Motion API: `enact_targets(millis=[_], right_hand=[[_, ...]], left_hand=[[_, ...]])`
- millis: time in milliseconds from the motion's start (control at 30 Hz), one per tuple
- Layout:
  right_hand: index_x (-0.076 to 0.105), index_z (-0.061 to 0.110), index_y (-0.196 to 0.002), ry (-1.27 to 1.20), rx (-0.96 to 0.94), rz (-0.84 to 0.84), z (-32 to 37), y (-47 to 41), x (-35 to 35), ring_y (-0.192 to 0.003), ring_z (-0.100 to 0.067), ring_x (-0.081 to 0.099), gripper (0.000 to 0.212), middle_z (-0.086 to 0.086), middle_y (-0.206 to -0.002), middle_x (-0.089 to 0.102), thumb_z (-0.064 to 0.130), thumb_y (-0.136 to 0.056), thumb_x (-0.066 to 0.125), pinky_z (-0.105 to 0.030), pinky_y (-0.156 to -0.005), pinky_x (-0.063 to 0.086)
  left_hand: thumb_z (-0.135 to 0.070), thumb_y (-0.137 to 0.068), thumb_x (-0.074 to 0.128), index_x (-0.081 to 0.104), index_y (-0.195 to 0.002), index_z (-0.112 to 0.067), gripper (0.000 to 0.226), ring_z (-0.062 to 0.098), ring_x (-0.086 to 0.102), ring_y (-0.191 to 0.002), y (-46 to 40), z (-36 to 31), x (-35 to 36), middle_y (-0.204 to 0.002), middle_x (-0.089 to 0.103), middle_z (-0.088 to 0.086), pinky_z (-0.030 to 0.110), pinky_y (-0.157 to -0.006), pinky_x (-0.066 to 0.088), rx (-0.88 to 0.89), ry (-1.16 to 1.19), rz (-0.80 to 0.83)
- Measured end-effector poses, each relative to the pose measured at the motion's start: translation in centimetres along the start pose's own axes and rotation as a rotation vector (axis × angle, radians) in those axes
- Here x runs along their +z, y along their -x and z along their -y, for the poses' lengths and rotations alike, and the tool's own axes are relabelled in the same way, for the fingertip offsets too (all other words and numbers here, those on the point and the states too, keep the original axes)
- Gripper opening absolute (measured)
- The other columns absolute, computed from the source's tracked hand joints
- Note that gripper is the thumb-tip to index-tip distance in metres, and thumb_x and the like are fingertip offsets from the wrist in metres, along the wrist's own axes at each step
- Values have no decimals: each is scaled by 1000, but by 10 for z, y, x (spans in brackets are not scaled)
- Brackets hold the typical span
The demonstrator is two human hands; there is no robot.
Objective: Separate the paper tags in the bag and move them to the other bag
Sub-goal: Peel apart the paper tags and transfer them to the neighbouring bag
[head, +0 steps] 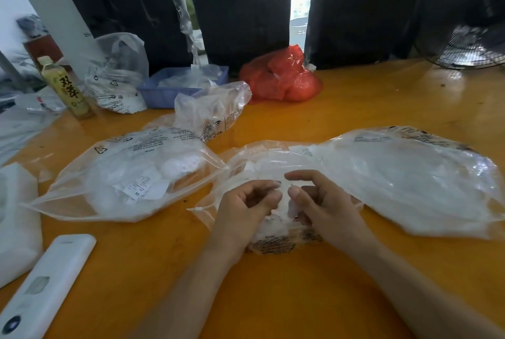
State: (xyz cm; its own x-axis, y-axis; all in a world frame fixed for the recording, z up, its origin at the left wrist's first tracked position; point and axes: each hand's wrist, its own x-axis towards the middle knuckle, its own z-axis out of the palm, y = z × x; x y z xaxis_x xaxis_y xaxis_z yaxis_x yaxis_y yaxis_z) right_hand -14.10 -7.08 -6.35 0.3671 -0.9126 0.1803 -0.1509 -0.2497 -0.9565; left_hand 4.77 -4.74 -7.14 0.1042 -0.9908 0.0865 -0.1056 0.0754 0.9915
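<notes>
White paper tags (284, 206) lie between both hands' curled fingertips (274, 198).

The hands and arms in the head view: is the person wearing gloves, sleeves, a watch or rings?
Nothing is worn that shows. The left hand and right hand are bare, with no gloves or rings on the fingers. Both forearms are bare too: no sleeves, watch or bracelet in view.
</notes>
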Motion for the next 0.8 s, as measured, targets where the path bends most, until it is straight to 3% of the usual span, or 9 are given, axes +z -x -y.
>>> enact_targets(millis=[67, 133, 200, 333, 467, 600, 700, 767, 800], right_hand=[[54, 38, -128, 17, 35, 5, 0, 0, -1, -72, -17, 69, 45, -1, -88, 73, 52, -87, 69, -32, -64, 58], [61, 36, -117, 72, 58, 2, -1, -1, -1, -78, -15, 71, 34, 2, -92, 73, 43, -87, 74, -34, -70, 62], [68, 29, -100, 110, 52, -35, -1, -2, -2, -68, -7, 69, 7, 7, -83, 73, 32, -94, 70, -24, -63, 57], [71, 21, -90, 115, 64, -79, 1, -2, -2, -53, 1, 59, 18, 14, -68, 71, 33, -101, 62, -11, -51, 43], [71, 23, -89, 126, 57, -57, 3, -2, -2, -57, -1, 62, 18, 12, -75, 74, 35, -100, 62, -15, -53, 47], [70, 32, -90, 251, 74, 6, -2, -1, 0, -68, -20, 69, 14, 6, -81, 75, 41, -98, 63, -35, -60, 56], [67, 36, -91, 429, 10, -99, -8, -3, 0, -76, -4, 66, 9, 19, -78, 70, 39, -99, 64, -21, -63, 55], [69, 36, -103, 596, -69, -167, -10, -6, -2, -80, 2, 61, 7, 27, -88, 64, 35, -99, 64, -10, -67, 48], [70, 35, -113, 675, -97, -150, -13, -7, -2, -79, 2, 58, 15, 26, -96, 62, 37, -98, 64, -11, -74, 47]], left_hand=[[-30, -89, 82, 82, -98, -37, 11, 8, 74, -82, -1, 0, -1, -90, 79, -7, 19, -74, 57, -20, 58, -32], [-40, -81, 84, 82, -94, -33, 15, 11, 74, -80, -2, -1, 0, -87, 79, -4, 23, -75, 58, -42, 133, -52], [-48, -71, 86, 82, -91, -31, 27, 11, 74, -78, -2, 0, 0, -87, 79, 0, 24, -74, 59, -61, 184, -66], [-52, -66, 87, 82, -87, -32, 29, 12, 74, -78, -3, 3, 1, -86, 80, 1, 23, -72, 59, -57, 197, -50], [-42, -74, 87, 82, -92, -32, 22, 16, 77, -88, -2, 2, 1, -95, 81, 2, 24, -76, 60, -47, 180, -34], [-26, -89, 78, 80, -90, -23, 4, 22, 76, -105, -3, 0, 2, -107, 80, 11, 30, -84, 61, -70, 300, -40], [-7, -99, 66, 67, -87, -13, 14, 30, 76, -108, -5, -1, -1, -109, 79, 20, 33, -86, 62, -100, 453, -56], [-1, -99, 62, 62, -85, -16, 21, 31, 78, -99, -6, -3, -4, -104, 79, 18, 34, -83, 62, -109, 513, -80], [-1, -98, 63, 64, -82, -18, 23, 29, 78, -95, -7, -4, -5, -100, 79, 15, 33, -81, 62, -109, 524, -93]])
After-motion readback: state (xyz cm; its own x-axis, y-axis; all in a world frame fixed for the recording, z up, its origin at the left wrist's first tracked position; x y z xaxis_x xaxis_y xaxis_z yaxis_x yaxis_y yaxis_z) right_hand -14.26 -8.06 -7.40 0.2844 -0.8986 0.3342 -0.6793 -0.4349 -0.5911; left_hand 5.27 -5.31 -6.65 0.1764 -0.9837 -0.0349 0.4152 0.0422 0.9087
